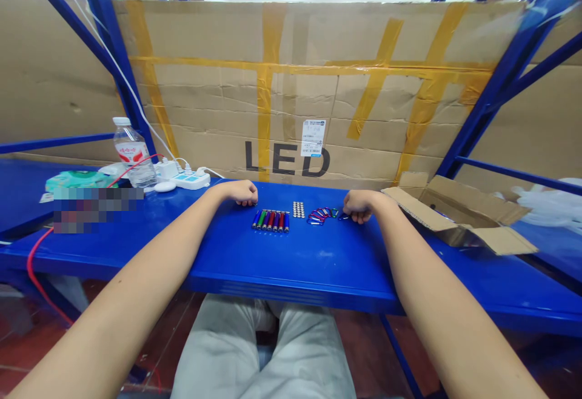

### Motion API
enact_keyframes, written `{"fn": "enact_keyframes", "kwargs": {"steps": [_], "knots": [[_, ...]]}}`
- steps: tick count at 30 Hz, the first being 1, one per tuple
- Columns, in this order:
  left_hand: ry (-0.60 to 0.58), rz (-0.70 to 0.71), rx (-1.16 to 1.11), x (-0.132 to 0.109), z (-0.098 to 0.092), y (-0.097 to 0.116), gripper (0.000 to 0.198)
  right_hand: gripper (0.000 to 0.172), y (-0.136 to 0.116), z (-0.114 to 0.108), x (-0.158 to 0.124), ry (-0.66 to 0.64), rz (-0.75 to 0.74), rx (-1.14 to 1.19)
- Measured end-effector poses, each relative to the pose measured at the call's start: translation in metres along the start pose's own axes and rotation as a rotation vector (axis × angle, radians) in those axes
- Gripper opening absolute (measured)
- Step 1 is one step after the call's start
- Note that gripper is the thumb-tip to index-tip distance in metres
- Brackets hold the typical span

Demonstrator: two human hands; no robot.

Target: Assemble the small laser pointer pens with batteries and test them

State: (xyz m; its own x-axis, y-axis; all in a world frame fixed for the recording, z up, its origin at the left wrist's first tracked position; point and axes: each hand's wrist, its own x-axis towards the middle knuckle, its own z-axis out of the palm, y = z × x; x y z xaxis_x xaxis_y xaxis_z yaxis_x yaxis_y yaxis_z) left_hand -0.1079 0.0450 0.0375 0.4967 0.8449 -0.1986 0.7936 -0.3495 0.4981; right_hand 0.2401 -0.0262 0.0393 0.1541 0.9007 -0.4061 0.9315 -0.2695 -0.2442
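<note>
My left hand [244,193] is curled into a fist on the blue table, just behind and left of a row of small metallic tubes [271,221]. A tiny shiny bit shows at its fingertips; what it holds, if anything, I cannot make out. The tubes, blue, green and red, look like mini flashlights with silver ends. Right of them, small silver button cells [298,209] form a neat grid. Farther right, coloured carabiners [322,214] lie in a fanned, overlapping line. At the right end of that line, my right hand [358,206] has its fingers closed at a dark blue carabiner [344,217].
An open cardboard box [448,211] stands on the right. At the left are a water bottle [134,153], a white power strip [191,179], a green packet [79,181] and a red cable [34,259]. A tall cardboard sheet [218,96] closes off the back between blue posts.
</note>
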Motion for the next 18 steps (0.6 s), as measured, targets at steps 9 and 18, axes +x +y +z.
{"fn": "enact_keyframes", "kwargs": {"steps": [9, 18], "knots": [[-0.011, 0.003, -0.004, 0.0025, -0.0005, -0.0020, 0.016, 0.001, -0.0009, 0.0017, 0.0021, 0.055, -0.064, -0.001], [-0.055, 0.055, -0.028, -0.0012, -0.0009, 0.0018, 0.014, 0.005, 0.0006, 0.0019, 0.0058, 0.054, -0.087, 0.008]]}}
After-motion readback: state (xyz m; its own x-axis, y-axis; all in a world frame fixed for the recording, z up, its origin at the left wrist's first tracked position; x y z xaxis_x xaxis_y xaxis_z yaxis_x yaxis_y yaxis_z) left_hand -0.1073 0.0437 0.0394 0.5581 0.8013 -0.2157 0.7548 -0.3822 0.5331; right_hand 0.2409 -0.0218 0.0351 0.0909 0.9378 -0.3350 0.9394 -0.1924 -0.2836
